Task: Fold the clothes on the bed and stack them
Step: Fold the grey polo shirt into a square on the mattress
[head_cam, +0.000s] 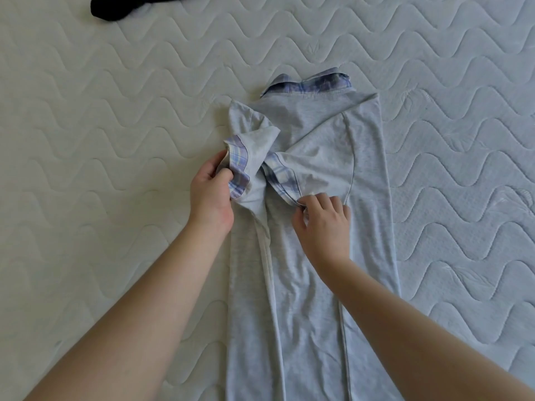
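Bed (86, 140) fills the whole frame: pale quilted mattress w/ wavy stitch lines, no sheet on it, no walls or floor in view. Light is soft, a bit dim.

Clothes in view: 2. One grey shirt (318, 256) lies in the center, running from mid-frame down to the bottom edge, sides folded in to a long narrow strip. Its plaid collar (312, 82) sits at the top end, just above center. One dark garment (121, 7) at the upper left, cut off by the top edge, well apart from the shirt.

Sleeves: 2, both short w/ plaid cuffs, crossing over the shirt's upper part.

Hands: 2, bare forearms coming in from the bottom corners. Left hand (211, 192), left of center, grips the left cuff (238, 172), thumb and fingers curled round the bunched edge, lifted a little off the bed. Right hand (321, 218), just right of center, pinches the end of the right cuff (282, 180) w/ fingertips, knuckles up, resting on the shirt.
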Demonstrator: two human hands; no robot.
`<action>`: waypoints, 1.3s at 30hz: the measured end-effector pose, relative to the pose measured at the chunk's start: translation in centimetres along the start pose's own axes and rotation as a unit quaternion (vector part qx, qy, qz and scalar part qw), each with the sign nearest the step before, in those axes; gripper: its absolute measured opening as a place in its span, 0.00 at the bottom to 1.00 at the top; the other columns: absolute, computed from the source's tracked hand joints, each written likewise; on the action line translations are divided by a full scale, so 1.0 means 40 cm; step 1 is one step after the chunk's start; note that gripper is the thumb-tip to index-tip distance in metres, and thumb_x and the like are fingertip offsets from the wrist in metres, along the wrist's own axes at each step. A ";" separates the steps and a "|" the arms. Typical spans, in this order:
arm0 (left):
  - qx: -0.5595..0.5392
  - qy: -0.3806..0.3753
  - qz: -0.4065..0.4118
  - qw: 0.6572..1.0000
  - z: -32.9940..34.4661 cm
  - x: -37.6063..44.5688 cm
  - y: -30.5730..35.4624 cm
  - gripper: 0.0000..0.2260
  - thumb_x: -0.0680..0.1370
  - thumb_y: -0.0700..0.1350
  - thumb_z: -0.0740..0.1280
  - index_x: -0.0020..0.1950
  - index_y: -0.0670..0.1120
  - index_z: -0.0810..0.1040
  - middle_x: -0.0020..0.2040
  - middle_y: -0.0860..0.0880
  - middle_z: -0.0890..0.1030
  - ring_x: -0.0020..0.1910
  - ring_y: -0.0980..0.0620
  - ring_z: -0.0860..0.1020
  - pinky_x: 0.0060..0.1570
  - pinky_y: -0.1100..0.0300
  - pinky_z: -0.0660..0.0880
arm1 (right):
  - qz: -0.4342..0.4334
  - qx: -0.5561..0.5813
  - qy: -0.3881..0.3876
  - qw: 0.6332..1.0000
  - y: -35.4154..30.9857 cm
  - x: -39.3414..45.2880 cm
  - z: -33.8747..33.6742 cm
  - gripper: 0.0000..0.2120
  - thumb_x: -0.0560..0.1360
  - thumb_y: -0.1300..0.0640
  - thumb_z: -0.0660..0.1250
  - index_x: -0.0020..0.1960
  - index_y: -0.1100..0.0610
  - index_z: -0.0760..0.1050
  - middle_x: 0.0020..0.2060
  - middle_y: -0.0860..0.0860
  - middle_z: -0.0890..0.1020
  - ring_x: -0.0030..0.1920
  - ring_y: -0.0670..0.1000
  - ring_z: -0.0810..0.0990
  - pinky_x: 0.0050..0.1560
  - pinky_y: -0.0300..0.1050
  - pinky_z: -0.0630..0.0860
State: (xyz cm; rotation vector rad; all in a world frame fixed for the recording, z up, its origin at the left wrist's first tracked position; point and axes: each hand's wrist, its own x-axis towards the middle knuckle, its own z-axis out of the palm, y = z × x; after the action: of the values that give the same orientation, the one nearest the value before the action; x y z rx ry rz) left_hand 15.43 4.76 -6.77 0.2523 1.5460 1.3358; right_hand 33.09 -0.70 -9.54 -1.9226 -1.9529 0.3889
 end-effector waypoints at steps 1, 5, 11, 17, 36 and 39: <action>0.001 0.001 0.002 1.000 0.001 0.001 0.000 0.22 0.75 0.27 0.56 0.65 0.39 0.77 0.55 0.40 0.81 0.49 0.48 0.80 0.49 0.58 0.77 | -0.016 0.013 0.020 1.000 0.008 -0.012 -0.010 0.04 0.75 0.59 0.69 0.44 0.57 0.82 0.38 0.52 0.80 0.40 0.56 0.76 0.44 0.53 0.72; 0.011 0.013 0.022 1.000 0.010 0.002 0.000 0.21 0.75 0.27 0.57 0.58 0.44 0.82 0.49 0.46 0.84 0.47 0.50 0.82 0.48 0.59 0.78 | -0.072 -0.016 -0.038 0.997 0.043 -0.061 -0.019 0.05 0.75 0.56 0.72 0.42 0.55 0.84 0.38 0.50 0.82 0.39 0.56 0.78 0.44 0.53 0.74; 0.107 0.010 0.118 0.987 0.018 -0.034 -0.001 0.21 0.73 0.30 0.60 0.52 0.52 0.83 0.52 0.53 0.85 0.55 0.54 0.82 0.58 0.59 0.77 | -0.026 0.176 -0.158 0.971 0.100 -0.045 -0.036 0.11 0.78 0.56 0.67 0.60 0.52 0.81 0.53 0.46 0.82 0.46 0.46 0.80 0.50 0.45 0.76; 0.306 -0.107 0.300 0.897 0.097 -0.123 -0.045 0.19 0.75 0.35 0.61 0.56 0.55 0.82 0.50 0.64 0.83 0.48 0.65 0.80 0.48 0.74 0.73 | 0.056 0.173 -0.101 0.978 0.142 -0.069 -0.060 0.13 0.80 0.62 0.63 0.62 0.55 0.78 0.52 0.47 0.80 0.53 0.46 0.76 0.60 0.48 0.73; 0.612 -0.269 0.320 0.671 0.489 0.037 -0.160 0.17 0.80 0.45 0.63 0.68 0.43 0.72 0.64 0.42 0.73 0.63 0.43 0.72 0.63 0.54 0.67 | 0.306 0.157 -0.099 0.934 0.338 0.012 -0.118 0.20 0.78 0.50 0.63 0.69 0.52 0.69 0.61 0.48 0.74 0.59 0.50 0.74 0.58 0.45 0.71; 0.701 -0.247 0.237 0.626 0.599 0.113 -0.146 0.20 0.81 0.53 0.63 0.69 0.44 0.71 0.69 0.42 0.70 0.66 0.42 0.70 0.66 0.52 0.67 | 0.311 0.115 -0.129 0.935 0.366 0.025 -0.125 0.14 0.77 0.44 0.64 0.58 0.51 0.74 0.51 0.47 0.78 0.49 0.49 0.76 0.48 0.46 0.73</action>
State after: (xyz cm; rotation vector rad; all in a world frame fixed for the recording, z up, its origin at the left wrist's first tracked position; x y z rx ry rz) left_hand 34.66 20.43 -10.47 1.9251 1.7193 -0.0194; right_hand 48.41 0.43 -11.52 -2.3789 -1.2974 1.0358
